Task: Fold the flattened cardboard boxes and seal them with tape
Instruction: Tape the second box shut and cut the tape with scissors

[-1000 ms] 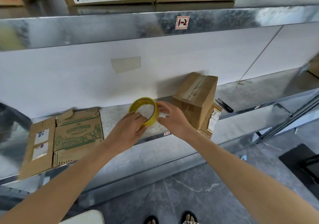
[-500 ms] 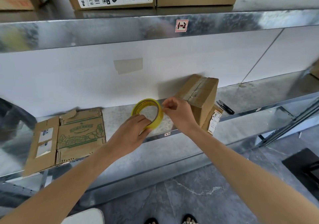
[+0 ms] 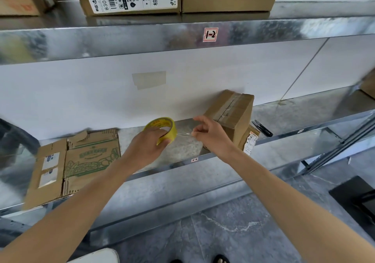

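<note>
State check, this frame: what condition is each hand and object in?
Yellow tape roll: gripped by left hand.
Clear tape strip: pulled out, pinched by right hand.
Brown cardboard box: folded, taped, tilted.
Green-printed flattened cardboard: lying flat, unfolded.
Black cutter: lying on metal shelf, untouched.

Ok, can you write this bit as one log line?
left hand: grips tape roll | right hand: pinches tape end | folded box: behind right hand | flat cardboard: untouched

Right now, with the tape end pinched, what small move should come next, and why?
Probably draw the right hand further from the tape roll, which the left hand holds: only a short clear strip spans between them, likely too short to seal the folded box behind.
</note>
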